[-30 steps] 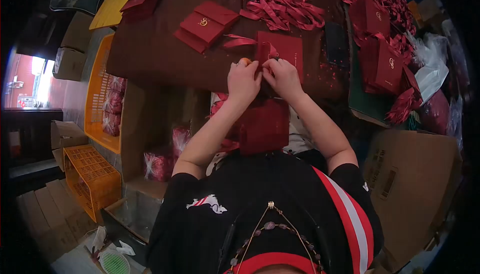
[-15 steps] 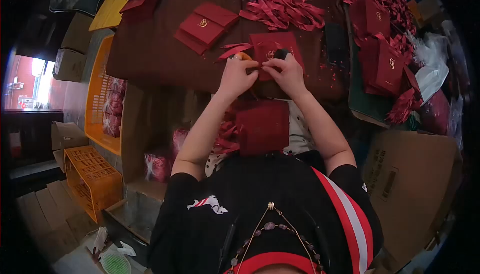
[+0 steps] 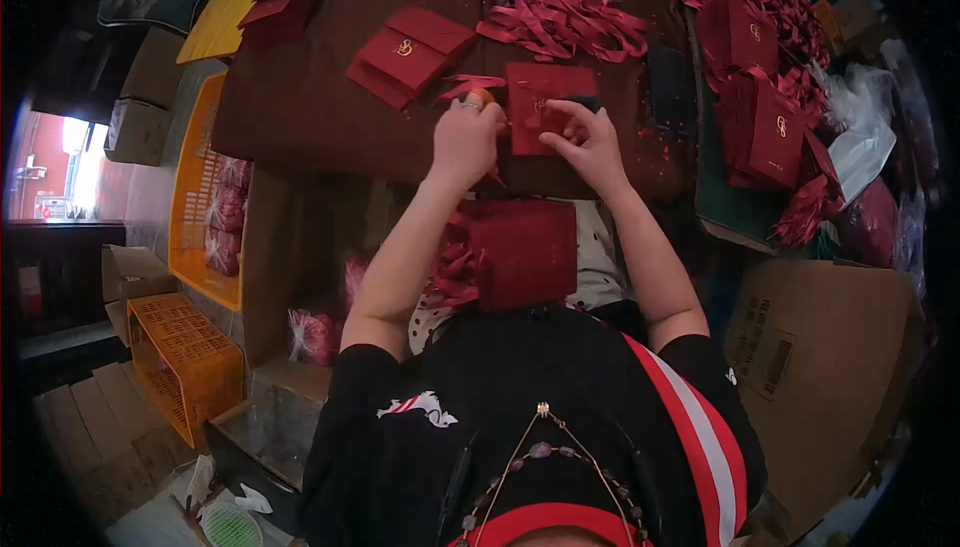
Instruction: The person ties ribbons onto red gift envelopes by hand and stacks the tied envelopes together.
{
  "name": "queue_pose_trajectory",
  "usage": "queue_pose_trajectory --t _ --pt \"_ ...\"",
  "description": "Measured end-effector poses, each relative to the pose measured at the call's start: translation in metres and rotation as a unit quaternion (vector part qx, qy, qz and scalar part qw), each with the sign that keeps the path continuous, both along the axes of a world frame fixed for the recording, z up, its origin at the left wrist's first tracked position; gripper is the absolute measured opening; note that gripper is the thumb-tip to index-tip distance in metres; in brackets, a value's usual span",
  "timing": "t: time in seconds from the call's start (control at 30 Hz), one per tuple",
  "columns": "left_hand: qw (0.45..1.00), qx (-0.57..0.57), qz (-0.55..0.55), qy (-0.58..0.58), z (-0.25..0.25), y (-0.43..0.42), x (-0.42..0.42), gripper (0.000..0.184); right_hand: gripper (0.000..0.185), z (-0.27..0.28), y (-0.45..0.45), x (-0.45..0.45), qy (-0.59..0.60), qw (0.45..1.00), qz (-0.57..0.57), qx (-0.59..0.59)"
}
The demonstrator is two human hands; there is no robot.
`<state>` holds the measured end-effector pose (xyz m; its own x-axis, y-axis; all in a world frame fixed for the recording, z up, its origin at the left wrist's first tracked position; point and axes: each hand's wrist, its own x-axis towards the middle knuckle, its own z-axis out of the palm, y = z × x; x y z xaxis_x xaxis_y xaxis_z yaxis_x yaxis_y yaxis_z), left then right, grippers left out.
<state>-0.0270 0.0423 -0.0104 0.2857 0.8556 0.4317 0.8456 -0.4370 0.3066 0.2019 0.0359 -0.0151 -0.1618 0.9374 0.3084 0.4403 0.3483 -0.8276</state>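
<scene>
On the brown cloth a dark red pouch [image 3: 527,137] with a gold logo lies flat between my two hands. My left hand [image 3: 465,142] is closed at the pouch's left side, with red ribbon [image 3: 470,84] showing above it and an end below. Something orange [image 3: 483,96] shows at its fingertips. Over the pouch's right part is my right hand [image 3: 590,147], its thumb and index finger apart and other fingers curled. A small black thing [image 3: 586,102] shows behind its fingers; whether it is held is unclear. More red pouches [image 3: 530,252] with ribbons rest on my lap.
Another red pouch [image 3: 410,52] lies left of the hands, with a heap of red ribbons [image 3: 565,17] beyond. Stacked pouches [image 3: 765,132] sit at the right beside clear plastic. A dark box [image 3: 668,87] lies nearby. Orange crates [image 3: 190,347] stand left, a cardboard box [image 3: 820,347] right.
My hands were together over the pouch's lower edge, fingertips meeting. Now they are apart: the left has moved slightly left, and the right has moved right with its thumb and index finger spread.
</scene>
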Motion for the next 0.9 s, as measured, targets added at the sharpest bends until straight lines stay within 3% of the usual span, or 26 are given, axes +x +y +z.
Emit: queue_pose_trajectory --t 0.1,0.23,0.3,0.37,0.43,0.47,0.57,0.67,0.7,0.77,0.8,0.87,0.9 --pt "0.991 0.045 0.124 -0.012 0.005 0.005 -0.057 0.007 0.042 -0.003 -0.003 0.008 -0.002 0.999 -0.032 -0.011" --pt "0.991 0.028 0.128 0.003 0.005 -0.023 -0.074 0.006 0.050 0.002 -0.011 0.006 -0.086 0.996 0.011 -0.009" --pt "0.988 0.024 0.152 -0.005 0.007 -0.032 -0.070 0.008 0.050 0.002 -0.013 0.005 -0.171 0.969 0.020 0.179" --pt "0.989 -0.005 0.145 -0.006 0.006 -0.039 -0.069 0.018 0.048 0.003 -0.022 0.004 -0.208 0.966 0.030 0.152" --pt "0.987 0.044 0.142 -0.059 0.016 -0.047 -0.054 0.032 0.046 0.005 -0.027 0.005 -0.185 0.973 0.067 0.120" --pt "0.988 0.040 0.114 -0.100 0.023 -0.052 -0.048 0.041 0.042 0.009 -0.034 0.005 -0.185 0.974 0.057 0.120" --pt "0.986 0.029 0.028 -0.162 0.051 -0.073 -0.031 0.042 0.032 0.053 -0.067 -0.004 -0.214 0.955 0.096 0.181" --pt "0.989 -0.060 -0.091 -0.103 0.073 -0.094 -0.027 0.052 0.040 0.086 -0.099 -0.013 -0.271 0.915 0.272 0.121" --pt "0.986 -0.101 -0.117 -0.068 0.072 -0.102 -0.024 0.055 0.039 0.091 -0.102 -0.012 -0.217 0.921 0.306 0.101" --pt "0.972 -0.169 -0.161 -0.013 0.057 -0.120 -0.022 0.063 0.034 0.091 -0.085 -0.008 -0.193 0.943 0.252 0.096" --pt "0.970 -0.166 -0.167 0.050 0.047 -0.129 -0.020 0.064 0.027 0.084 -0.068 -0.008 -0.158 0.962 0.168 0.147" --pt "0.962 -0.190 -0.170 0.095 0.014 -0.149 -0.022 0.065 0.017 0.071 -0.027 -0.001 -0.133 0.981 0.025 0.139" --pt "0.970 -0.167 -0.164 0.069 0.008 -0.156 -0.024 0.064 0.018 0.068 -0.006 0.001 -0.143 0.982 -0.041 0.115"
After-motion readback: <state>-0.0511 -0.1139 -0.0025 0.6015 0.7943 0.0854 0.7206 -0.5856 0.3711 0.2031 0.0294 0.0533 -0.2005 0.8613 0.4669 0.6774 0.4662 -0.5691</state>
